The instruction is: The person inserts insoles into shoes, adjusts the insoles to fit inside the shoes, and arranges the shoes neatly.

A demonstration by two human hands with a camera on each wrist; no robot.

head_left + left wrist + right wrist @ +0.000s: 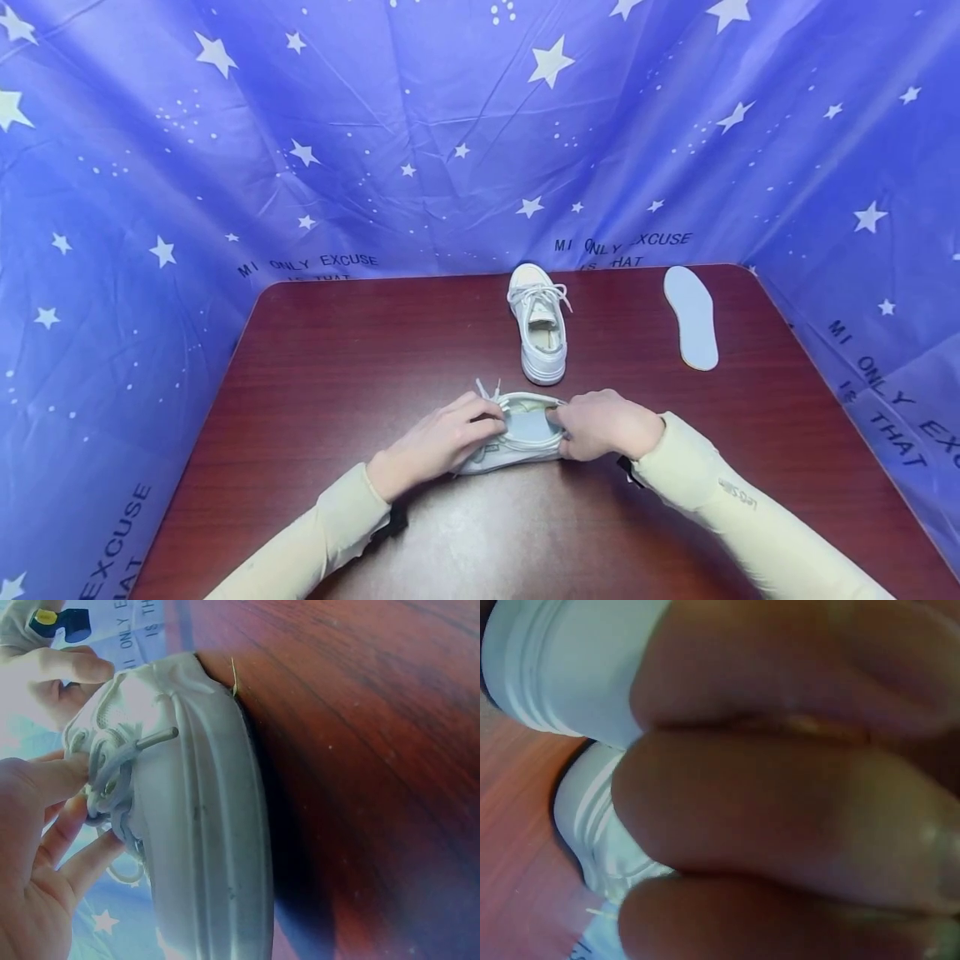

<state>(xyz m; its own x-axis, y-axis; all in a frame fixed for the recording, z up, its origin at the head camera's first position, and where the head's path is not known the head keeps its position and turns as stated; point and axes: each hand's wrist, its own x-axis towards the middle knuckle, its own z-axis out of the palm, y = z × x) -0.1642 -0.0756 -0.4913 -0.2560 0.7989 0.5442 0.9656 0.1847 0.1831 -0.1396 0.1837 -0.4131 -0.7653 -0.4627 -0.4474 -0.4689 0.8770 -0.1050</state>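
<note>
Curled fingers of the right hand (603, 425) hide most of the heel of the near shoe (513, 458) and fill the right wrist view; the left hand (450, 429) masks part of its forefoot, and the left wrist view crops the toe. The near shoe stands upright on the tabletop (337, 358), before the far shoe (544, 368), long axis running left–right, toe leftward. Left grip pinches the laced tongue area; right grip holds the heel collar.

Left hand (34, 859) grips white shoe (202, 825) at laces (118, 755); right hand (56, 679) beyond.
</note>
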